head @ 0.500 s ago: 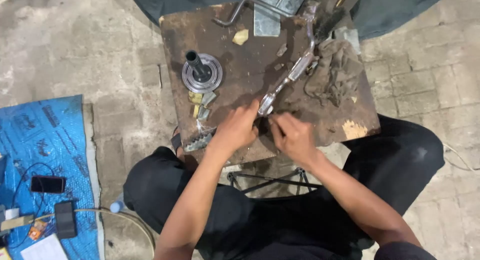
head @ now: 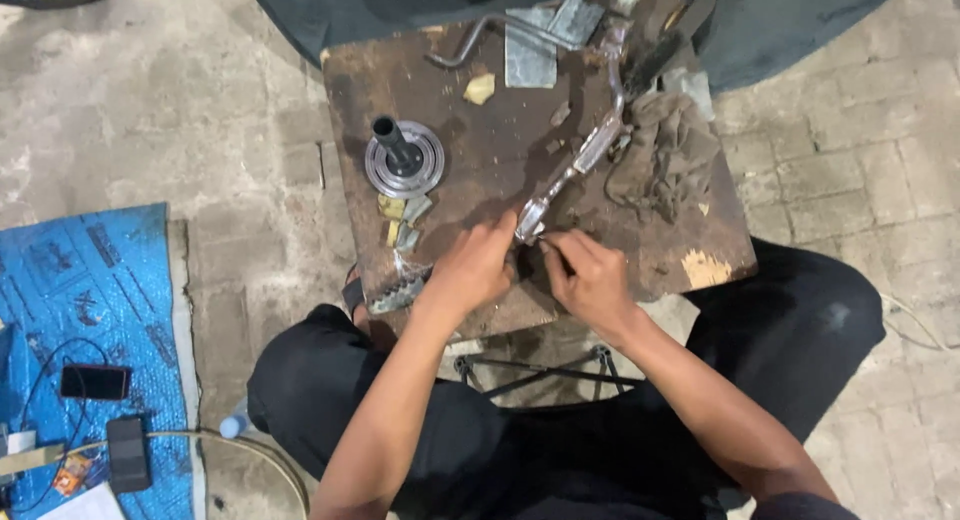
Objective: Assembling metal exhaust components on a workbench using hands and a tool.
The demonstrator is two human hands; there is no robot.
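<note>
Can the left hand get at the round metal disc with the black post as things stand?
Probably yes. The left hand rests near the metal rod's end, and the disc stands uncovered up the board; only small scraps lie between.

A round metal disc with a black post (head: 403, 158) stands at ten o'clock on the board. A crumpled rag (head: 668, 152) lies at two o'clock. A blue tarp (head: 90, 280) with two phones (head: 94, 382) spreads at eight o'clock.

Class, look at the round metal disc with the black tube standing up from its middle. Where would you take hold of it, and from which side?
Grip the black tube from above. It stands upright and clear of the round metal disc, which lies flat on the wooden board, leaving its thin rim probably harder to get fingers under. Both hands are busy at the long metal part.
</note>
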